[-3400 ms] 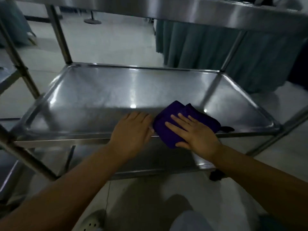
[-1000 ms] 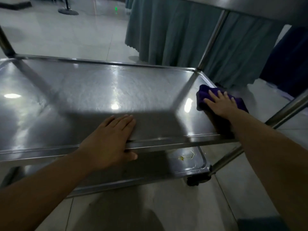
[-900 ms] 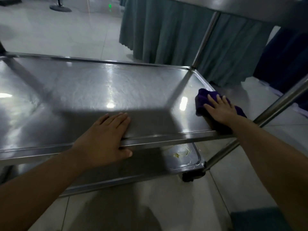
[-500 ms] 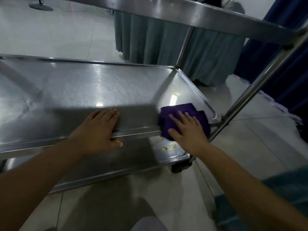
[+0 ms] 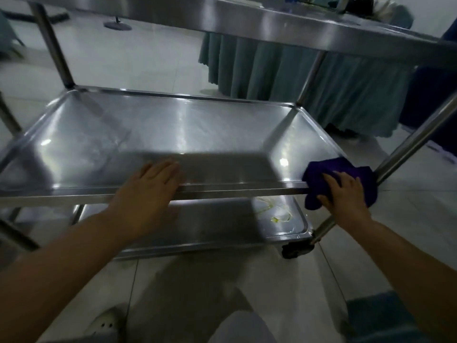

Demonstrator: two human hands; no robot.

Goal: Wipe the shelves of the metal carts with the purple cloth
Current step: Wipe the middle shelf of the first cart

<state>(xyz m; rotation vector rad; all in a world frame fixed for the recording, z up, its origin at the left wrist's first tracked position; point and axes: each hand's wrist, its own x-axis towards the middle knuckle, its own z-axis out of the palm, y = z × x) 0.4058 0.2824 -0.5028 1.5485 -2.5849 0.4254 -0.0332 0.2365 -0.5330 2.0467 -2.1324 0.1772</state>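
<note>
The metal cart's middle shelf (image 5: 188,134) fills the view, shiny and bare. A purple cloth (image 5: 321,172) is bunched over the shelf's front right corner and hangs over the rim. My right hand (image 5: 343,194) grips the cloth there, fingers on top and thumb curled under it. My left hand (image 5: 150,191) lies flat on the front rim near the middle, fingers straight, holding nothing.
The lower shelf (image 5: 222,226) carries a yellowish smear (image 5: 274,215) near its right end. A caster wheel (image 5: 295,251) sits below the front right post (image 5: 408,149). The top shelf (image 5: 272,23) runs overhead. A teal-skirted table (image 5: 333,80) stands behind the cart.
My right hand has slid the cloth from inside the shelf to its front right corner, over the rim. My left hand has stayed on the front rim. The view has swung left.
</note>
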